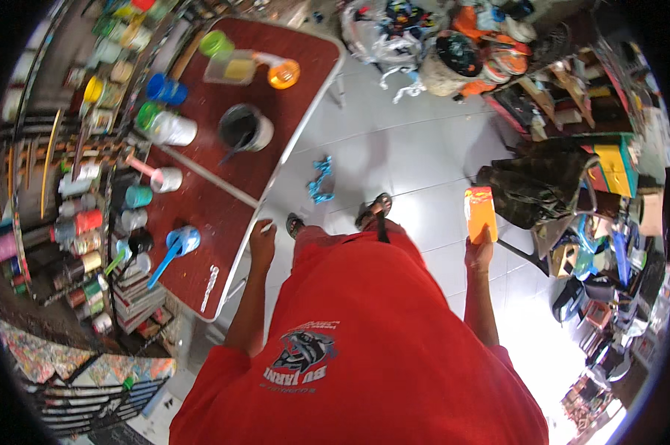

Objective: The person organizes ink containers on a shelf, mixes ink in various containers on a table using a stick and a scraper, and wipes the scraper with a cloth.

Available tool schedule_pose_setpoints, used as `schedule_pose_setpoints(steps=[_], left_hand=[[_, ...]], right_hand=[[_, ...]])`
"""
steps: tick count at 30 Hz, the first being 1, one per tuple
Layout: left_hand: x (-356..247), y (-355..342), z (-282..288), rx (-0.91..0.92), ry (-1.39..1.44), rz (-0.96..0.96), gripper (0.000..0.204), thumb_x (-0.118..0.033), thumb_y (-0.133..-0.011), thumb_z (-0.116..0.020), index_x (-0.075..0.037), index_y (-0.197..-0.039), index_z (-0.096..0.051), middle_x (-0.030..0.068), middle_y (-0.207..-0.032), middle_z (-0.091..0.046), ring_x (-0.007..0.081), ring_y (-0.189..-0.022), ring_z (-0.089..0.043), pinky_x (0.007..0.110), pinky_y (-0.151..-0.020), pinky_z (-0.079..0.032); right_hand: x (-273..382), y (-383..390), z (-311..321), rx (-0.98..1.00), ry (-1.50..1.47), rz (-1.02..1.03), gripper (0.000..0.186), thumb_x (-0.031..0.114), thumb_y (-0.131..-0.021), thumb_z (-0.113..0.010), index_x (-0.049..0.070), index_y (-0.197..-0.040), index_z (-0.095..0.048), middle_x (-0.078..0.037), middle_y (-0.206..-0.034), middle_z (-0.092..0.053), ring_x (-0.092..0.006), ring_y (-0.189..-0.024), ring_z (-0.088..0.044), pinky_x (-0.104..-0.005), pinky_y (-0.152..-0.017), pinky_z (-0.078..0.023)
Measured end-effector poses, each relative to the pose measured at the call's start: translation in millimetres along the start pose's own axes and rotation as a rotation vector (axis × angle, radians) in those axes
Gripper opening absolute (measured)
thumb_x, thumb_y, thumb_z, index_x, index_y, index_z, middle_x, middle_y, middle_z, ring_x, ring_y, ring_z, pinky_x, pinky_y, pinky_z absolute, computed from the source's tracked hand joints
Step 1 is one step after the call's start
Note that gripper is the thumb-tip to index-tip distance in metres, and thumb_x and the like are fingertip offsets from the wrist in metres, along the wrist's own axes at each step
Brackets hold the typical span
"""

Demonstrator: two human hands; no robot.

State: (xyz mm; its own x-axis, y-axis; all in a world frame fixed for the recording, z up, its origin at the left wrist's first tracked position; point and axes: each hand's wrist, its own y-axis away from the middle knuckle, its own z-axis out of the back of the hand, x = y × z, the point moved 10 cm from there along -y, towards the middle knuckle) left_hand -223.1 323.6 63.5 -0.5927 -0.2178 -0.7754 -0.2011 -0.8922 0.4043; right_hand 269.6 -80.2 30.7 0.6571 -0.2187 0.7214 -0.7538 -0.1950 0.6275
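Head view: right hand [479, 254] clamps an orange rectangular block [480, 213] at its near end; left hand [261, 242] curls, contents unclear. Keeping the block level should steady it

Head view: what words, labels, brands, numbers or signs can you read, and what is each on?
Red shirt: large lettering by a dark fish picture; I won't copy the wording. Its smaller lines are too small to read.
Table: a white mark near one corner, too small to read.
Orange block in the right hand: no readable text.
Jars on the left: too blurred to read.
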Motion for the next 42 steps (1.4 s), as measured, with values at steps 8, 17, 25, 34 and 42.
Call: schedule_pose_setpoints(steps=[8, 17, 25, 34, 42], left_hand=[[61, -31, -85, 0.215, -0.153, 0.117, 0.025, -0.018, -0.083, -0.061, 0.000, -0.101, -0.059, 0.0095, -0.091, -0.063, 0.0155, -0.078, -0.059, 0.029, -0.073, -0.046], [-76, -135, -212, 0.419, 0.024, 0.012, 0.023, -0.019, -0.085, -0.059, 0.000, -0.099, -0.058, 0.0089, -0.092, -0.062, 0.0145, -0.081, -0.057, 0.029, -0.075, -0.046], [-251, -245, -298, 0.372, -0.103, -0.173, 0.039, -0.029, -0.080, -0.063, 0.000, -0.104, -0.056, 0.0145, -0.104, -0.061, 0.0257, -0.098, -0.058, 0.034, -0.086, -0.044], [-246, -310, -130, -0.626, -0.256, -0.161, 0.087, -0.029, -0.058, -0.081, 0.003, -0.124, -0.034, 0.0174, -0.121, -0.046, 0.0320, -0.112, -0.044, 0.043, -0.097, -0.033], [-212, -377, -82, -0.548, 0.205, -0.357, 0.086, -0.032, -0.069, -0.079, -0.002, -0.131, -0.028, 0.0144, -0.128, -0.040, 0.0278, -0.116, -0.040, 0.040, -0.102, -0.032]], right_hand=[[66, -43, 55, -0.101, -0.130, 0.078, 0.038, 0.028, -0.091, -0.053, 0.009, -0.123, -0.047, -0.004, -0.118, -0.055, -0.0181, -0.110, -0.051, -0.0368, -0.093, -0.038], [98, -80, -36, -0.073, -0.241, 0.070, 0.030, 0.032, -0.087, -0.057, 0.018, -0.113, -0.052, 0.006, -0.109, -0.058, -0.0087, -0.090, -0.052, -0.0260, -0.069, -0.037], [117, -155, -75, -0.150, -0.246, 0.104, 0.032, 0.033, -0.084, -0.062, 0.014, -0.109, -0.052, 0.004, -0.097, -0.057, -0.0088, -0.081, -0.050, -0.0265, -0.068, -0.036], [163, -253, -157, 0.024, -0.151, 0.012, 0.034, 0.030, -0.088, -0.056, 0.012, -0.116, -0.051, -0.003, -0.111, -0.057, -0.0162, -0.098, -0.053, -0.0320, -0.078, -0.041], [251, -349, -243, 0.164, 0.204, 0.067, 0.034, 0.022, -0.089, -0.056, 0.005, -0.118, -0.052, -0.003, -0.107, -0.058, -0.0161, -0.096, -0.057, -0.0301, -0.082, -0.045]])
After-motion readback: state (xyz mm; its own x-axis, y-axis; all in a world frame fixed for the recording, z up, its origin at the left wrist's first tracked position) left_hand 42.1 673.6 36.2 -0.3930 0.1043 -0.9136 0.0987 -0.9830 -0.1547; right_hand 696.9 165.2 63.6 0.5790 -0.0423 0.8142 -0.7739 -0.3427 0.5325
